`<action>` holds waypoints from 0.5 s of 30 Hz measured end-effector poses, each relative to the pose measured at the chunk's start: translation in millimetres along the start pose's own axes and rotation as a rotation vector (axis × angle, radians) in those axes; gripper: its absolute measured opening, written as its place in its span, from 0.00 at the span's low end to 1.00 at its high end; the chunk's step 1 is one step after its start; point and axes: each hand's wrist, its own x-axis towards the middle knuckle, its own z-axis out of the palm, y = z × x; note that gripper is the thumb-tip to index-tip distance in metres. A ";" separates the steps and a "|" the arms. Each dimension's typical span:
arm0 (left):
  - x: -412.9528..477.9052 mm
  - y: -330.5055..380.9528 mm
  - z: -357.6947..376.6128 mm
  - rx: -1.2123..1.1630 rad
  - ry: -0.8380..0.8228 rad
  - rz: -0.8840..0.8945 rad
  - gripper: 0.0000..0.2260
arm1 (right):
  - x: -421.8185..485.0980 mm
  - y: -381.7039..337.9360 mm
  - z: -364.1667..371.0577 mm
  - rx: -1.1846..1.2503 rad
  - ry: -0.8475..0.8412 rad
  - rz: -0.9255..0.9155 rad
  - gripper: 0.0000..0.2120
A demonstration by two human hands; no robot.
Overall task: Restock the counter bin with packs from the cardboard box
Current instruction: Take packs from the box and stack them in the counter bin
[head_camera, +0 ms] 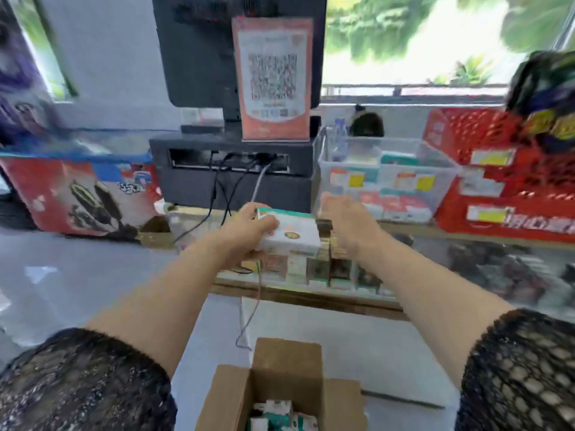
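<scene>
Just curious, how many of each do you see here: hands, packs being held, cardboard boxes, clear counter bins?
2 hands: left hand, right hand
1 pack, in the left hand
1 cardboard box
1 clear bin
Total: 5

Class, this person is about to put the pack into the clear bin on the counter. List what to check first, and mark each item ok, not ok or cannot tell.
1. Left hand grips the pack: ok, fingers curl round it.
2. Right hand is free to help: ok, it holds nothing.
3. Clear bin has room: ok, the packs inside lie low.
4. Pack matches those in the bin: cannot tell, too blurred.
5. Cardboard box is open with spare packs left: ok.
</scene>
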 end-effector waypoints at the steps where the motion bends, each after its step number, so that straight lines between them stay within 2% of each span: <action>1: -7.0 28.4 -1.8 -0.030 -0.008 0.027 0.06 | -1.8 -22.7 -19.5 -0.014 0.028 -0.019 0.20; 5: -27.6 113.2 -0.7 -0.093 0.008 0.121 0.10 | -1.9 -83.0 -77.9 0.014 0.091 -0.119 0.11; 9: -31.9 169.5 4.0 -0.180 -0.040 0.087 0.10 | 3.1 -115.4 -122.5 -0.008 0.127 -0.175 0.18; 13: -18.3 199.5 6.0 -0.239 -0.091 0.052 0.10 | 28.3 -124.8 -143.4 0.010 0.149 -0.155 0.10; 15: -5.9 208.2 7.4 -0.257 -0.104 0.032 0.09 | 41.8 -126.0 -150.0 0.004 0.141 -0.158 0.11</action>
